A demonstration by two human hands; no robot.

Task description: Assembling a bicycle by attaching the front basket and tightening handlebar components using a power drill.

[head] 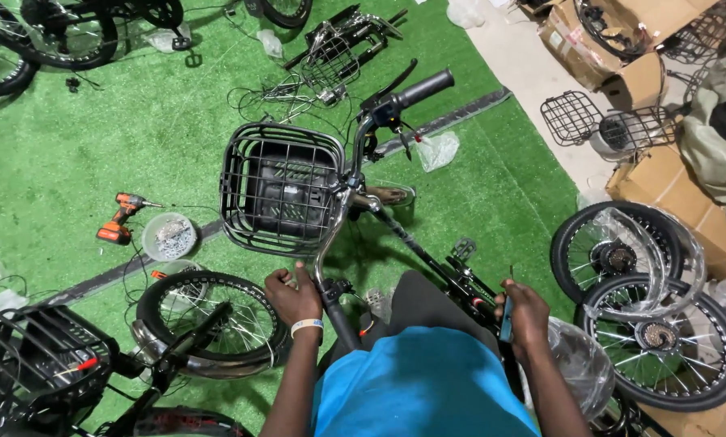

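A black bicycle frame (427, 259) stands in front of me on green artificial turf, with a black wire basket (280, 188) on its front and a handlebar with a black grip (423, 86) pointing up and right. My left hand (292, 297) is closed around the near end of the handlebar, just below the basket; a white band is on that wrist. My right hand (524, 311) grips the frame tube at the lower right, fingers wrapped around it beside a plastic bag (577, 364).
An orange cordless drill (120, 218) and a tub of screws (169, 235) lie left of the basket. Another bicycle's wheel (209, 324) and basket (35, 364) sit at lower left. Two wrapped wheels (654, 316) lie right, with cardboard boxes (686, 194) and spare baskets (605, 121) behind.
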